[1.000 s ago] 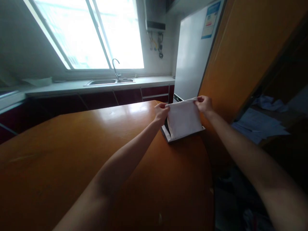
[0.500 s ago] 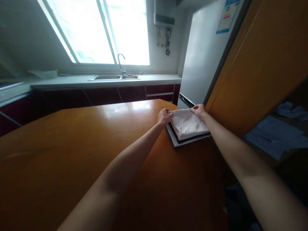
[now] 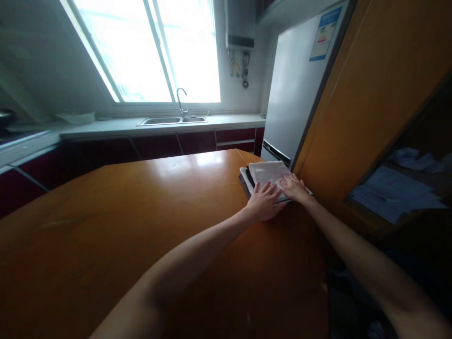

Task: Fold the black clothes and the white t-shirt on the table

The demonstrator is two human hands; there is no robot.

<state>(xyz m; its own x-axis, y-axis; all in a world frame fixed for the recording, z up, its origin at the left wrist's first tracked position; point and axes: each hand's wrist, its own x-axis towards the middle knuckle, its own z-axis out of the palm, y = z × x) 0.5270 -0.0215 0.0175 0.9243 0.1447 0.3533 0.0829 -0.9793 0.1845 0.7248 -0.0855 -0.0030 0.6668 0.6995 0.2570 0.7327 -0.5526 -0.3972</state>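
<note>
A folded white cloth (image 3: 267, 171) lies on top of a small stack of folded dark and white cloths (image 3: 246, 179) at the far right of the orange wooden table (image 3: 141, 226). My left hand (image 3: 263, 202) rests flat on the near edge of the stack, fingers spread. My right hand (image 3: 294, 188) lies flat beside it on the white cloth's near right corner, fingers stretched out. Neither hand grips anything.
A grey fridge (image 3: 296, 94) and an orange cabinet wall (image 3: 367, 94) stand right behind the stack. A counter with a sink and tap (image 3: 173, 118) runs under the bright window. Papers (image 3: 388, 193) lie on a shelf at the right.
The white cloth, held up by its top corners a second ago, has been laid down on the stack. Both hands let go and now press flat on its near edge.
</note>
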